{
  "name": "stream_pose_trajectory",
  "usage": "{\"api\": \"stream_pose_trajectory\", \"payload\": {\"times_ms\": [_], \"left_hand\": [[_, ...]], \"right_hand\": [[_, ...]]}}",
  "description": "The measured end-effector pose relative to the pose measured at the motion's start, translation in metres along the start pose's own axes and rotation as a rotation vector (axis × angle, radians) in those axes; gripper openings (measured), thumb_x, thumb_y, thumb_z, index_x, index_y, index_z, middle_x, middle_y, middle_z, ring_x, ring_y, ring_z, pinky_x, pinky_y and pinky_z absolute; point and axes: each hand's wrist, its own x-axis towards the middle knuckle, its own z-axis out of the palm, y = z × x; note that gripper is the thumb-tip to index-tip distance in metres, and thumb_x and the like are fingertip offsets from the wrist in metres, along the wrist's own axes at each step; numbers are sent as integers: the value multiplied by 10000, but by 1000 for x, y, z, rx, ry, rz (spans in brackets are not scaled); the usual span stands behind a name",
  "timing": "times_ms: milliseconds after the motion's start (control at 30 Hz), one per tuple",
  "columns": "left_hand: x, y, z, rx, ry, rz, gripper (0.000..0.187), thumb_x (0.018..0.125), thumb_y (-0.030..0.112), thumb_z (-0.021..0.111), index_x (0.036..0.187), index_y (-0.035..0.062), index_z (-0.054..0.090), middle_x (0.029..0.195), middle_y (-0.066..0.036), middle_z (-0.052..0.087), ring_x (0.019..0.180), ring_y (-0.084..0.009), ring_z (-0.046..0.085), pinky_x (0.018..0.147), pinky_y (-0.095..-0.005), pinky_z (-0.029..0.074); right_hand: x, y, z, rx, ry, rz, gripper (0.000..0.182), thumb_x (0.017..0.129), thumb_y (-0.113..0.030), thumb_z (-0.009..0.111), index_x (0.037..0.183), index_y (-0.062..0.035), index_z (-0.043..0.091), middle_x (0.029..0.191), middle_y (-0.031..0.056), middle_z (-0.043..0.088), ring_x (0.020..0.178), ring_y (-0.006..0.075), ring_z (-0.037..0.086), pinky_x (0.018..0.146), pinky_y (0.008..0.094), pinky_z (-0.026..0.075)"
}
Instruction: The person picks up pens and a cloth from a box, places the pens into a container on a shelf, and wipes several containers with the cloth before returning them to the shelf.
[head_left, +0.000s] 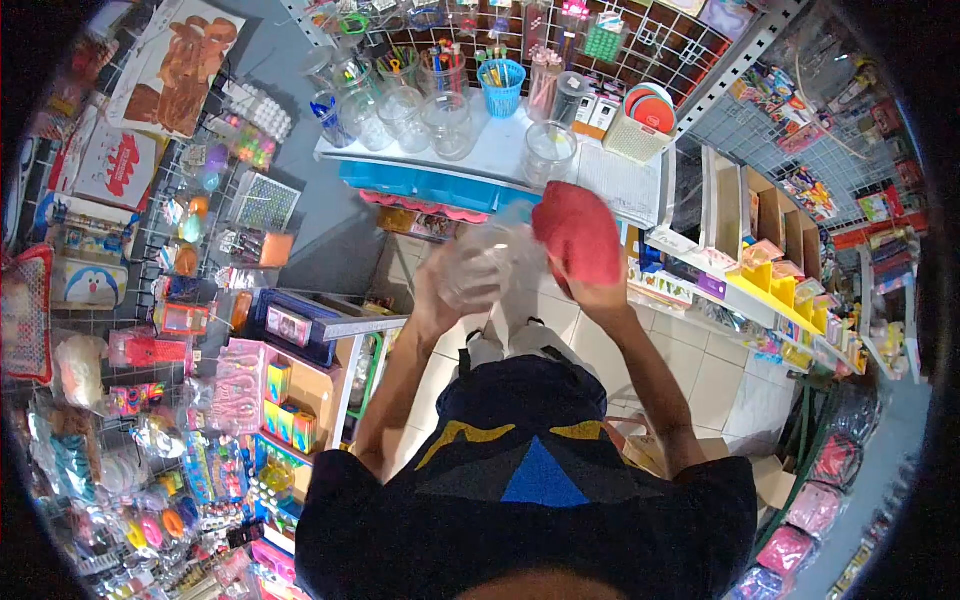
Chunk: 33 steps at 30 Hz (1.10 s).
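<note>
In front of my body, my left hand [436, 300] is wrapped round a clear jar [484, 262], which is blurred by motion and shows the fingers through its wall. My right hand [598, 292] grips a red cloth [578, 232] that covers most of its fingers. The cloth is close to the jar's right side. Just beyond the cloth, clear stacked jars [549, 152] stand at the front edge of a white shelf [490, 165].
More clear jars [402, 112], a blue basket [502, 88] of pens and a beige basket [636, 136] stand on the shelf. Packed goods hang on the left rack [180, 270]. Boxes with yellow dividers [780, 285] line the right side, above a tiled floor [690, 345].
</note>
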Motion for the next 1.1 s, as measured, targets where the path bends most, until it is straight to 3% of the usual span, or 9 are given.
{"api": "stream_pose_trajectory", "payload": {"times_ms": [133, 233, 367, 500, 700, 900, 967, 1067, 1100], "left_hand": [[1, -4, 9, 113, 65, 199, 604, 869, 556, 455, 1275, 109, 454, 1160, -129, 538, 999, -340, 567, 765, -505, 496], [-2, -14, 27, 106, 83, 251, 691, 821, 528, 591, 1311, 76, 410, 1213, -153, 493, 1092, -329, 519, 866, -496, 465], [0, -29, 42, 1246, 282, 1272, 901, 623, 278, 846, 1318, -10, 349, 1259, -208, 448, 1199, -346, 444, 1001, -453, 366], [-13, -10, 57, 1682, 248, 1163, 999, 532, 326, 885, 1311, -11, 358, 1245, -231, 453, 1133, -404, 481, 975, -462, 385], [-3, -18, 49, 1305, -77, 765, 933, 568, 193, 851, 1338, -3, 362, 1298, -155, 485, 1194, -269, 486, 927, -413, 461], [-4, -63, -14, 163, -547, -96, 966, 543, 121, 856, 1357, 6, 348, 1331, -125, 464, 1215, -226, 465, 942, -380, 456], [-7, -91, -24, -53, -647, -239, 967, 540, 114, 858, 1355, 9, 350, 1323, -124, 468, 1210, -227, 467, 949, -379, 450], [-10, -111, -29, -138, -660, -273, 968, 534, 104, 862, 1352, 13, 352, 1310, -122, 475, 1204, -229, 471, 960, -376, 441], [-8, -108, -30, -109, -634, -239, 969, 532, 100, 863, 1351, 14, 352, 1306, -121, 477, 1201, -229, 473, 964, -375, 438]], "right_hand": [[0, -30, 8, -6, -143, 91, 675, 666, -271, 829, 1204, 2, 526, 1143, 194, 600, 1029, 335, 608, 894, 409, 468], [-4, 0, 23, 186, 132, 186, 470, 698, -273, 816, 1022, 6, 619, 954, 145, 674, 854, 248, 665, 789, 367, 508], [31, -22, 10, 252, 258, 294, 313, 780, -268, 756, 909, -2, 653, 796, 122, 691, 722, 195, 671, 687, 310, 510], [44, -53, -1, 32, 201, 196, 347, 777, -318, 748, 907, -10, 654, 791, 153, 689, 695, 249, 682, 667, 351, 516], [43, -68, -12, -169, 6, 4, 457, 704, -371, 787, 981, -36, 644, 850, 137, 685, 736, 300, 662, 719, 393, 495], [29, -66, -31, 93, -191, -363, 602, 613, -364, 810, 1070, -20, 623, 990, 151, 653, 862, 306, 643, 797, 386, 479], [16, -40, -13, 394, -255, -275, 652, 617, -363, 815, 1125, -18, 598, 1030, 153, 645, 914, 294, 632, 835, 389, 471], [34, -31, -15, 258, -267, -349, 588, 675, -247, 814, 1154, -4, 571, 1069, 124, 637, 980, 227, 611, 903, 374, 450], [34, -38, -7, 467, -191, -136, 546, 695, -215, 805, 1143, -4, 577, 1069, 114, 637, 980, 211, 607, 904, 365, 449]]}}
